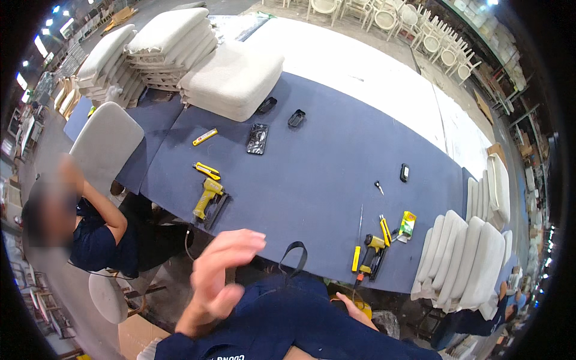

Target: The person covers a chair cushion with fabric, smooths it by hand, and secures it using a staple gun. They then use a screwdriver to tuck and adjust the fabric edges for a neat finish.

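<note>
My left hand (223,277) is raised in front of the table's near edge, thumb apart from curved fingers, with nothing in it. Beyond it a yellow staple gun (209,200) lies on the blue-covered table (312,180), its hose hanging over the edge. My right hand (358,310) is low at my lap, beside something yellow under the table edge; its fingers are mostly hidden by my dark clothing. The nearest tools above it are a second staple gun (373,252), a yellow utility knife (384,230) and a thin screwdriver with a yellow handle (356,258).
Stacked pale cushions (231,78) stand at the far left, with more upright cushions (462,258) at right. Another person (99,234) sits at left by a single cushion (108,144). A black tray (257,139), another utility knife (207,171) and a green-yellow box (407,226) lie on the table.
</note>
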### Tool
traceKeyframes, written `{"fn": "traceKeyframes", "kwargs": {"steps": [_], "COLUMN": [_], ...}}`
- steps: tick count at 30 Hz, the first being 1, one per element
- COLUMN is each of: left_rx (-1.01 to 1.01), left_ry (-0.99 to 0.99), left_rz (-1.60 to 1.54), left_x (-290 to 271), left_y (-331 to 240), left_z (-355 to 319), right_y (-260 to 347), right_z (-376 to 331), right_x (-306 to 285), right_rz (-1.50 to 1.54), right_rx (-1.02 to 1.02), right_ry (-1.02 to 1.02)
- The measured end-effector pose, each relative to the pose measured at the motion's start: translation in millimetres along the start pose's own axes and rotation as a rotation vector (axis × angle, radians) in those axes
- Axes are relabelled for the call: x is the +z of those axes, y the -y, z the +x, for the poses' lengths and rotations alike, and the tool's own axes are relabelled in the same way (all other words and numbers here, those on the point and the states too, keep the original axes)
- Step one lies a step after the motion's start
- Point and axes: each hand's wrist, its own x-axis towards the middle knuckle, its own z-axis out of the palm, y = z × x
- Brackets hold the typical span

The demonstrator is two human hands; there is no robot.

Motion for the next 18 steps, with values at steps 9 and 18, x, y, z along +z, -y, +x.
{"fn": "traceKeyframes", "kwargs": {"steps": [9,18], "left_rx": [0.443,0.487], "left_ry": [0.160,0.317], "left_rz": [-0.878,-0.350], "left_x": [28.6,-20.4], "left_y": [-110.1,-108.7], "left_z": [64.9,65.0], "right_y": [-43.4,132.5], "right_z": [30.6,-159.6], "right_x": [-37.2,50.6], "right_rz": [-0.083,-0.796], "right_rx": [0.098,-1.298], "right_ry": [0.228,-0.601]}}
